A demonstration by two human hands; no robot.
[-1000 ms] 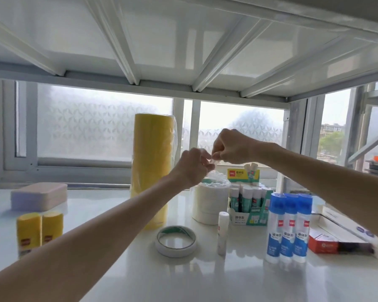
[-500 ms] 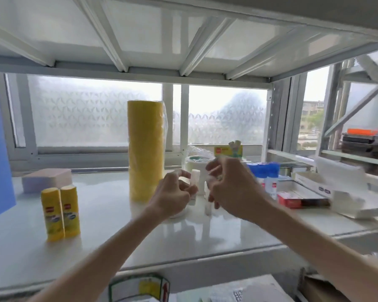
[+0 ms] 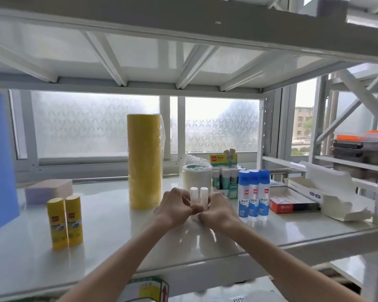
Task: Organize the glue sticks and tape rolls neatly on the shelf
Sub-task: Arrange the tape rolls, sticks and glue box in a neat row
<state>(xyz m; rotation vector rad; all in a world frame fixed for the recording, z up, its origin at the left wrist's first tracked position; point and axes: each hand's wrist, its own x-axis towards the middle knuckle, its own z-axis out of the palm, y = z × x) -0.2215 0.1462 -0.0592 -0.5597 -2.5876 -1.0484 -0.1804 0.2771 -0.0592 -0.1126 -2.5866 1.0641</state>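
Two small white glue sticks [image 3: 193,193] [image 3: 204,193] stand upright side by side on the white shelf [image 3: 118,236]. My left hand [image 3: 174,206] pinches the base of the left stick. My right hand [image 3: 219,211] pinches the base of the right one, and the knuckles of both hands nearly touch. A tall yellow tape stack [image 3: 145,160] stands behind to the left. A wrapped white tape stack [image 3: 196,179] is just behind the sticks. Two yellow glue sticks [image 3: 64,222] stand at the left and three blue glue sticks [image 3: 253,195] at the right.
A display box of green-capped glue sticks [image 3: 225,177] sits behind the blue ones. A red box [image 3: 280,207] and an open white carton [image 3: 327,196] lie at the right. A pink block [image 3: 48,190] and a blue board [image 3: 0,160] are at the left.
Both hands came down from the wrapped white tape stack to the shelf surface. Two white glue sticks now stand together between them, and the view has pulled back.
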